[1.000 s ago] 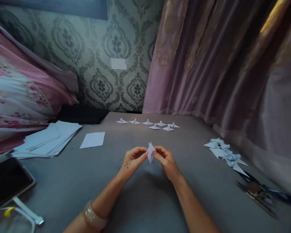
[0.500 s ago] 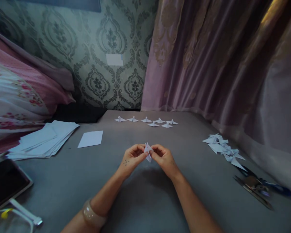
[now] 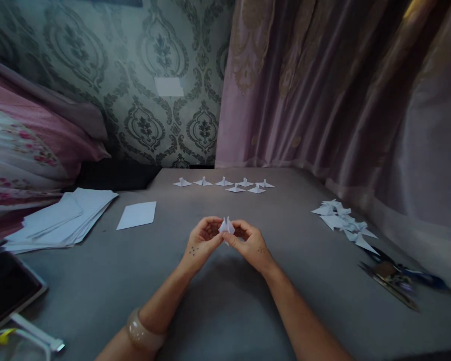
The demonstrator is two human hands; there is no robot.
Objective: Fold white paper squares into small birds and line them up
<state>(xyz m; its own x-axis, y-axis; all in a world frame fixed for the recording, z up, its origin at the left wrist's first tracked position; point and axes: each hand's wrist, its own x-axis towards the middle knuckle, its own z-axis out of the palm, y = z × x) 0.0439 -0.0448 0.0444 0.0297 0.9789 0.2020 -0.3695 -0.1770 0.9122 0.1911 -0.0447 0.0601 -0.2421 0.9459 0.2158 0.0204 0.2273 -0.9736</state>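
Between my two hands is a small folded white paper (image 3: 226,225), an origami piece with two narrow points sticking up. My left hand (image 3: 203,237) pinches its left side, thumb in front and fingers curled behind. From the other side my right hand (image 3: 249,241) pinches it too, the thumb pressed on its lower front. The fingertips behind the paper are partly hidden. Both hands are held above the grey table (image 3: 225,311). Farther back stand several finished-looking origami cranes (image 3: 224,181) in two rough rows.
At left lie a square white sheet (image 3: 137,215), a stack of paper (image 3: 65,218), a dark-screened device (image 3: 11,291) and a white cable (image 3: 37,333). Folded paper pieces (image 3: 344,220) are heaped at right, near scissors (image 3: 423,277) and a pointed metal tool (image 3: 391,288). A curtain (image 3: 323,100) borders the right side.
The folded paper has turned in my fingers, so a broader face shows. My right thumb has shifted left across its lower front. The whole view has moved slightly.
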